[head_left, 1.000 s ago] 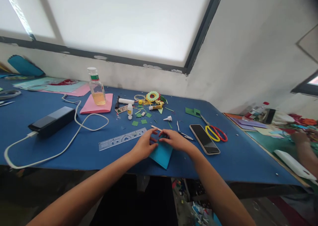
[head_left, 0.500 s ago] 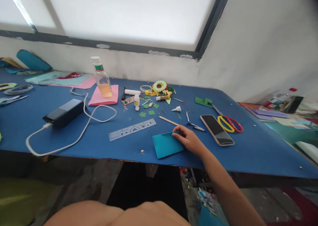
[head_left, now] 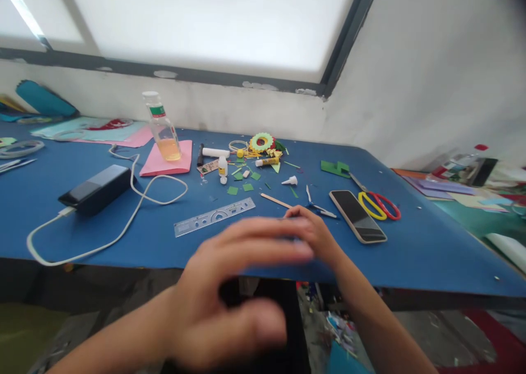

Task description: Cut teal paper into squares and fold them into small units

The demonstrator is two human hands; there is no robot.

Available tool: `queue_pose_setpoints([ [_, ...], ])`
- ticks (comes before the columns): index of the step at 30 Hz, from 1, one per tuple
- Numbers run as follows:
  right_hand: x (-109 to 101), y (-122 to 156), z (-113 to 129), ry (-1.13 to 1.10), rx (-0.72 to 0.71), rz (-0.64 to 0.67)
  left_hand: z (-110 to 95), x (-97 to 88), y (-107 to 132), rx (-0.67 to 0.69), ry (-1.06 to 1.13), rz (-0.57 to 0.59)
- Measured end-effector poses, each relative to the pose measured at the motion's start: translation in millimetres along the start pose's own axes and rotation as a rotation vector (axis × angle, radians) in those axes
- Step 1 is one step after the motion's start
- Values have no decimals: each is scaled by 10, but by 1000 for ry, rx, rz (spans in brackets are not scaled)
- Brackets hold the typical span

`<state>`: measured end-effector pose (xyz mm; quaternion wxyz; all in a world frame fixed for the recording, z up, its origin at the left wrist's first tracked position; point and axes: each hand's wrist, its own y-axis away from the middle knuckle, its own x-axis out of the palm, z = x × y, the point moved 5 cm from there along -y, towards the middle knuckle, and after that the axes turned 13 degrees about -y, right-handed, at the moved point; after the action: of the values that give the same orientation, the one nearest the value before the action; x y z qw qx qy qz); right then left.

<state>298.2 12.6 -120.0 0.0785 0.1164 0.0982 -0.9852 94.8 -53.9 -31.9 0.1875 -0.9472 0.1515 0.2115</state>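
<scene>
Desk (head_left: pixel 411 253), left end: power bank (head_left: pixel 97 187), cable (head_left: pixel 184 192) looping out to its right. Behind that, bottle (head_left: pixel 167 149) standing on folded paper (head_left: pixel 187 150). Mid-desk: ruler (head_left: pixel 214 216) in front, paper scraps (head_left: pixel 248 187) behind it, glue bottle (head_left: pixel 222 166) at scraps' left, nozzle (head_left: pixel 290 181) at their right. Stick (head_left: pixel 275 200) right of ruler, just behind right hand (head_left: pixel 314 231). Left hand (head_left: pixel 201 292) nearest camera, before ruler and right hand. Right side: phone (head_left: pixel 357 216), scissors (head_left: pixel 367 193) just beside it, cut paper (head_left: pixel 335 168) behind both.
</scene>
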Motion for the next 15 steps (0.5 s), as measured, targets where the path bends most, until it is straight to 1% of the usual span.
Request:
queue_pose_setpoints([
  [1,18,4,35,-16,-6,-16,56,17,-113,37,-59,31],
  [2,39,5,64,-35,-11,-34,162,30,-217,14,-107,46],
  [4,88,0,107,-86,-17,-70,463,76,-379,-135,-162,111],
  [6,141,-19,125,-122,-14,-87,728,128,-472,-231,-143,204],
  [8,187,-53,116,-132,6,-69,905,170,-527,-280,-45,309],
  [10,194,-101,84,-128,40,-28,993,155,-599,-287,-1,338],
  [12,128,-157,53,-86,45,11,1036,113,-704,-285,15,326],
  [14,-39,-206,37,61,12,12,1073,79,-834,-293,33,313],
  [15,-161,-222,33,185,-5,-11,1096,70,-903,-299,42,310],
])
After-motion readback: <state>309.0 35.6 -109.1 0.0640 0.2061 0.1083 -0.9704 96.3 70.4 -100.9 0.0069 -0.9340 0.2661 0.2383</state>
